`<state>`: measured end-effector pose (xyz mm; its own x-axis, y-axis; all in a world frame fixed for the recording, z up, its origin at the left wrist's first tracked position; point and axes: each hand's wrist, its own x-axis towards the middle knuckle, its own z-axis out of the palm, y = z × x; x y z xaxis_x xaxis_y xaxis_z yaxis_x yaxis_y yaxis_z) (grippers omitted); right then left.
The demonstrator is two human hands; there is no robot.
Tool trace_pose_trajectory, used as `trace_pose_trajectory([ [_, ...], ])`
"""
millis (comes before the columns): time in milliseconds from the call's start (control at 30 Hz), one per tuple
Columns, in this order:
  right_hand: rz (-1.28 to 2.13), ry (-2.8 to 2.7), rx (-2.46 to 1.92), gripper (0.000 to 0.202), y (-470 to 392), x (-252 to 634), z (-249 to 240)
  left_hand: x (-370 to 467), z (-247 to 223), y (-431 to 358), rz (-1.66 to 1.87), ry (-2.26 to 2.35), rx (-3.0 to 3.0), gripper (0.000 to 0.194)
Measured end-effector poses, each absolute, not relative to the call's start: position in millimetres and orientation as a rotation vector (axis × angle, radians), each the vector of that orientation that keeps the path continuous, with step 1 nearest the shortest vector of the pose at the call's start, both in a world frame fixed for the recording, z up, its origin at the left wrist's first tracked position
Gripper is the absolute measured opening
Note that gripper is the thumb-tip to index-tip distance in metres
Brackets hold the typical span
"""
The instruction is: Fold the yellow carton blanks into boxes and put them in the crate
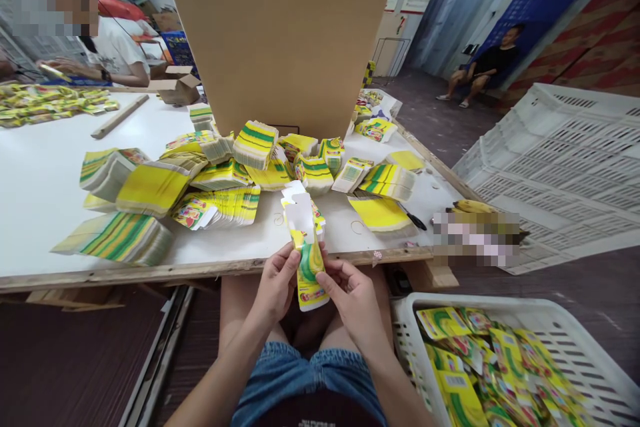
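Observation:
Between my two hands, just over the table's front edge, is a yellow and green printed carton (311, 273) with white flaps standing up at its far end. My left hand (278, 280) pinches its left side between thumb and fingers. On the right side, my right hand (349, 288) grips it low down with the thumb on the printed face. Beyond the carton, stacks of flat yellow cartons (225, 205) lie across the white table (45, 213). More bundles (255, 144) are heaped behind them.
A tall brown cardboard panel (280, 33) rises behind the heap. To my lower right, a white plastic basket (500, 301) holds many yellow packets. White crates (560, 167) and bananas (470, 208) are at right. A black pen (414, 217) lies near the edge. One person works at left; another sits far right.

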<state>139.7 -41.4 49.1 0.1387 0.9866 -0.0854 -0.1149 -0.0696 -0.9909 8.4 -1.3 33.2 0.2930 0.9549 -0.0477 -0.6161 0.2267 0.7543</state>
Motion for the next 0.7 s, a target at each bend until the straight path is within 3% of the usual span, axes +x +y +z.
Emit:
trace_pose_trajectory([
  [233, 1.12, -1.037, -1.324, 0.03, -43.1, 133.3, 32.4, 9.8, 24.4, -1.2, 1.237, 0.825, 0.854, 0.031],
  [433, 1.037, -1.121, -1.379, 0.022, -45.0, 135.3, 30.9, 1.2, 34.6, -12.7, 1.203, 0.911, 1.054, 0.065],
  [600, 1.028, -1.212, -1.24, 0.048, -46.9, 141.3, 39.9, -11.0, 42.3, -19.5, 1.06, 0.771, 1.108, 0.066],
  [700, 1.136, -1.233, -1.135, 0.047, -46.5, 147.7, 44.5, -18.7, 44.6, -19.4, 0.995, 0.681, 1.08, 0.065],
])
